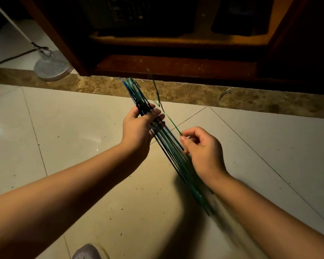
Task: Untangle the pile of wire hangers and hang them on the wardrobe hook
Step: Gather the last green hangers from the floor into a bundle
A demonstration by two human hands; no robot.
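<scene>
Green hanger [171,121], pinched by right hand [202,146], should slide clear beside the bundle [137,94] while left hand [138,126] grips that bundle tight.

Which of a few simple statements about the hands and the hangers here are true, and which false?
1. The left hand grips the bundle of hangers. True.
2. The right hand is empty. False: it pinches a single green hanger, drawn a little apart from the bundle.
3. The bundle lies flat on the tiled floor. False: it is held up above it.
4. A round grey stand base sits left of the wardrobe. True.
</scene>
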